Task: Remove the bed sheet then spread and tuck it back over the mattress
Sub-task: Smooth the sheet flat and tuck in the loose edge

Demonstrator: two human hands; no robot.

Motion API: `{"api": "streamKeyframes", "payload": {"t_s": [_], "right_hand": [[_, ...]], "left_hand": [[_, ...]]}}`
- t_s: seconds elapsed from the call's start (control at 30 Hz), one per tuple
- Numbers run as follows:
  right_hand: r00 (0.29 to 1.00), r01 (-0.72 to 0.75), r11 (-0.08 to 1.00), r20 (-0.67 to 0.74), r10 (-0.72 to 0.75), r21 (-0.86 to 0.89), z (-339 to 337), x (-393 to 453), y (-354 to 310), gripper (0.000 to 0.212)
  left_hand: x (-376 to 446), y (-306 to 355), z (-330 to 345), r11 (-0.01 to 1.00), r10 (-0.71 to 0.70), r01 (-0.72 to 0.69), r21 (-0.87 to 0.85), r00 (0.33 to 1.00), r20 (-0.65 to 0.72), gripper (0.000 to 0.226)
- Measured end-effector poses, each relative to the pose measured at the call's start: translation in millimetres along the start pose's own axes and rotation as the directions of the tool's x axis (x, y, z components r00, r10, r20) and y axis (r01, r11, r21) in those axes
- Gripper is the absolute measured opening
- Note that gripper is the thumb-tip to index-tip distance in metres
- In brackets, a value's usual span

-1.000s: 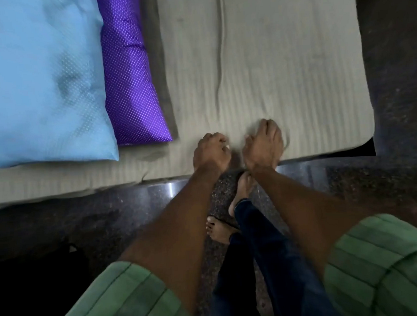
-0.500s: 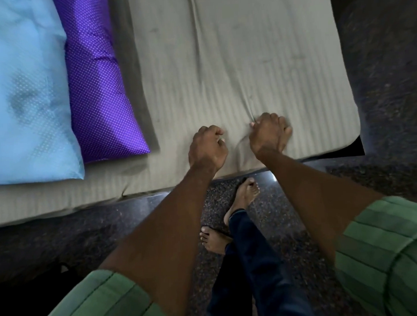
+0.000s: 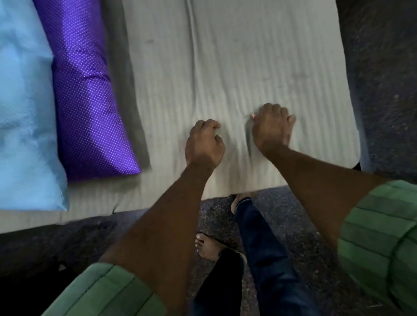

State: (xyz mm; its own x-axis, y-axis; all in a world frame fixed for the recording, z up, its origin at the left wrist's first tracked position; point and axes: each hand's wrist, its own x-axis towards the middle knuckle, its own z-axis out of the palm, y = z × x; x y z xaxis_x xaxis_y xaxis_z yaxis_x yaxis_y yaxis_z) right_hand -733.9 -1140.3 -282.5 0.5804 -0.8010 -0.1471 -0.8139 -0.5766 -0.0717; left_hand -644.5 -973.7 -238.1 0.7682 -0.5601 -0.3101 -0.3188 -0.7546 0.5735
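Since 1 second ago our 2 hands have slid from the near edge further onto the pale grey-beige ribbed cotton bed sheet (image 3: 258,64), which covers the mattress across the centre of the frame. Our left hand (image 3: 204,143) and right hand (image 3: 271,127) both curl fingers into its cloth, so we judge removal is only beginning. No brand or writing is readable on the sheet, the light blue pillow (image 3: 14,108) or the purple dotted satin pillow (image 3: 86,92) at upper left.

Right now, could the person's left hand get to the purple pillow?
Probably yes. The left hand rests on the bed sheet, and only bare sheet lies between it and the purple pillow to its left. Nothing blocks a sideways reach.
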Motion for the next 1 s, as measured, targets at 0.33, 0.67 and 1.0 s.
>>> {"api": "streamKeyframes", "payload": {"t_s": [0.33,0.67,1.0], "right_hand": [[0.998,-0.059,0.998,0.01,0.059,-0.02,-16,-25,43,0.054],[0.987,0.155,0.978,0.061,-0.148,-0.14,-4,-47,67,0.027],[0.983,-0.167,0.986,-0.074,0.167,0.007,-18,-63,99,0.038]], "left_hand": [[14,63,31,0.993,-0.113,0.111,0.044,0.992,0.059,0.027],[-19,63,47,0.995,-0.084,0.08,0.063,0.994,0.069,0.031],[-36,64,51,0.982,0.033,-0.069,0.174,0.978,0.205,0.039]]}}
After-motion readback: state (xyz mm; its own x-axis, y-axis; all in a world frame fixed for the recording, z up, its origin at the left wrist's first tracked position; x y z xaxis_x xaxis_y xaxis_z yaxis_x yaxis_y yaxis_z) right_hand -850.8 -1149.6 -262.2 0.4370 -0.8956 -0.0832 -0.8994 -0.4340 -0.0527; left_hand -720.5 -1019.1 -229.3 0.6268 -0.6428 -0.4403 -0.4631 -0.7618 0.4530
